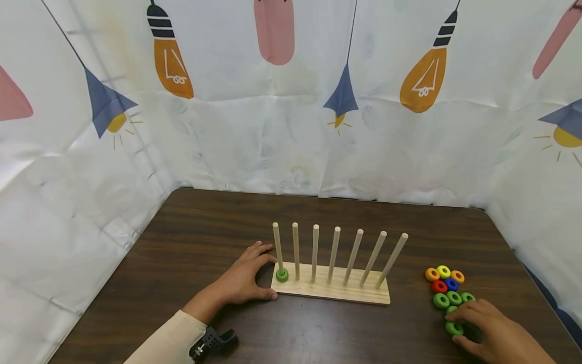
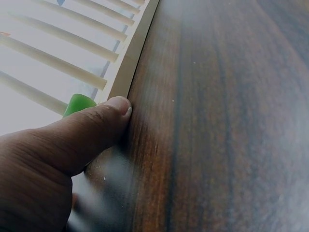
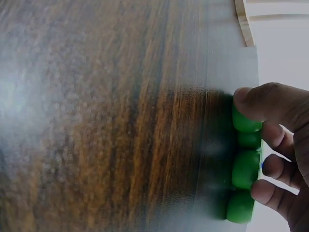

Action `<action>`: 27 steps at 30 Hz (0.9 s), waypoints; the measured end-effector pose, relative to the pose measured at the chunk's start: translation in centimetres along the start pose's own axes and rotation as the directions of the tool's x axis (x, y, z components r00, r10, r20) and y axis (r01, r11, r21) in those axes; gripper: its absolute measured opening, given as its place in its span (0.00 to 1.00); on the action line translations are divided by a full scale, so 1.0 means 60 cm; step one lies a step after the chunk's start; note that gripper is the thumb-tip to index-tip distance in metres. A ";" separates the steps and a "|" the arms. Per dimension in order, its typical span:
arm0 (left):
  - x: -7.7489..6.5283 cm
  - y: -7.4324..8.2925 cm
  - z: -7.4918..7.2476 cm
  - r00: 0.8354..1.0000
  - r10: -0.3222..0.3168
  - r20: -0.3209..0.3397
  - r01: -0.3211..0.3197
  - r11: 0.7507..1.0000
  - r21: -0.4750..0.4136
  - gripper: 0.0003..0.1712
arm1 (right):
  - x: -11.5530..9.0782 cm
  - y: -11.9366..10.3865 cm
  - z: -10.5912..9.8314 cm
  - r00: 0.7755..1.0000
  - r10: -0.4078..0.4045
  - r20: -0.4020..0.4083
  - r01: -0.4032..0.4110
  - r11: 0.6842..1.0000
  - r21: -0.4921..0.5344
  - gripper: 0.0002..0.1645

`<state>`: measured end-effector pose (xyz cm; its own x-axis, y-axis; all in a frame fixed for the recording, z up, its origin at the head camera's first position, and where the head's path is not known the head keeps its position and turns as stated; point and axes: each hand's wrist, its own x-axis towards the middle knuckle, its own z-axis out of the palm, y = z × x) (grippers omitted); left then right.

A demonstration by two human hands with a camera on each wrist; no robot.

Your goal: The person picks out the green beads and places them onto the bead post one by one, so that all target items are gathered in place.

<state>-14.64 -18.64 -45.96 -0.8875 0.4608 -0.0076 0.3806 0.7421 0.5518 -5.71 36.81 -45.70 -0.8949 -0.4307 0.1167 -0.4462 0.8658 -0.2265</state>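
A pale wooden peg stand (image 1: 332, 288) with a row of upright pegs sits mid-table. One green ring (image 1: 282, 275) is around the base of its leftmost peg. My left hand (image 1: 245, 278) grips the stand's left end, thumb along the front corner and fingers toward the back; its thumb (image 2: 104, 116) shows against the wood in the left wrist view. On the right, my right hand (image 1: 493, 328) pinches the nearest green ring (image 1: 454, 328) between thumb and index finger. That ring (image 3: 245, 121) is low at the table, in line with other green rings (image 3: 245, 169).
Beyond the right hand lie more loose rings: several green, a red ring (image 1: 439, 287), a blue ring (image 1: 451, 284), a yellow ring (image 1: 443, 272) and orange ones (image 1: 432, 274). A white printed cloth (image 1: 282, 141) hangs behind the dark wooden table (image 1: 218, 217).
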 end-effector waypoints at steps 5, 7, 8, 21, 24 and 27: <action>0.000 0.002 -0.001 1.000 -0.008 0.006 0.008 1.000 0.004 0.41 | 0.006 -0.007 -0.008 0.999 0.040 0.031 -0.041 0.999 0.004 0.24; 0.001 0.003 -0.002 1.000 -0.008 0.005 0.007 1.000 0.004 0.41 | 0.010 -0.011 -0.012 0.996 0.070 0.048 -0.071 0.997 0.025 0.24; 0.001 0.003 -0.002 1.000 -0.006 0.004 0.006 1.000 0.002 0.41 | 0.013 -0.013 -0.014 0.995 0.083 0.051 -0.085 0.996 0.035 0.24; 0.000 0.003 -0.003 1.000 -0.012 0.008 0.012 1.000 -0.011 0.41 | 0.060 -0.027 -0.032 0.967 -0.121 -0.223 0.120 0.993 -0.018 0.36; 0.000 0.002 -0.002 1.000 -0.009 0.006 0.009 1.000 -0.013 0.41 | 0.068 -0.031 -0.039 0.963 -0.118 -0.241 0.121 0.993 0.000 0.36; -0.001 0.001 -0.001 1.000 -0.006 0.001 0.006 1.000 -0.012 0.41 | 0.074 -0.036 -0.044 0.962 -0.098 -0.256 0.106 0.994 0.020 0.36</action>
<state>-14.58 -18.64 -45.88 -0.8894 0.4570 -0.0122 0.3722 0.7392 0.5613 -8.70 33.73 -42.12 -0.8162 -0.4336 0.3818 -0.5387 0.8100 -0.2318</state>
